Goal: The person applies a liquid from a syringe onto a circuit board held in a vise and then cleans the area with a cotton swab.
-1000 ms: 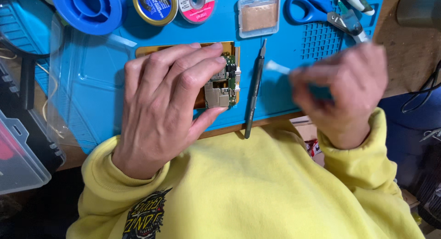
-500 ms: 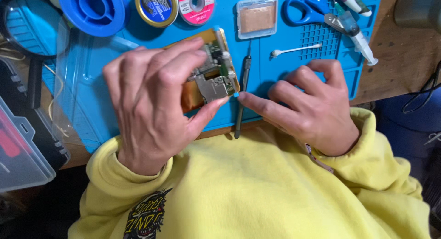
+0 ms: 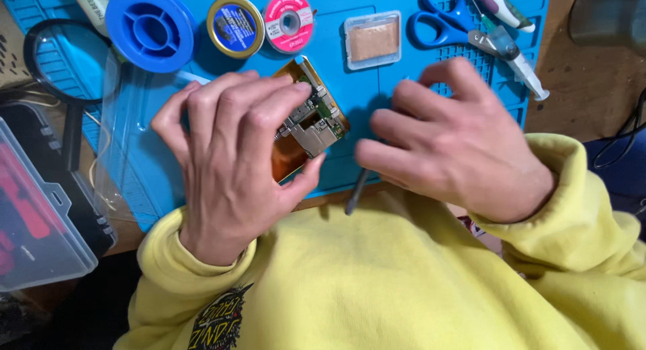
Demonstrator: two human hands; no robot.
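Blue work mat (image 3: 377, 88): left hand (image 3: 229, 155) grips an opened phone (image 3: 306, 125), tilted; right hand (image 3: 451, 141), fingers spread, covers a thin tool (image 3: 355, 192) just right.

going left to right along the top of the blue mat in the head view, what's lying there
blue spool → gold-rimmed round tin → pink reel → clear square case → blue-handled scissors → syringe
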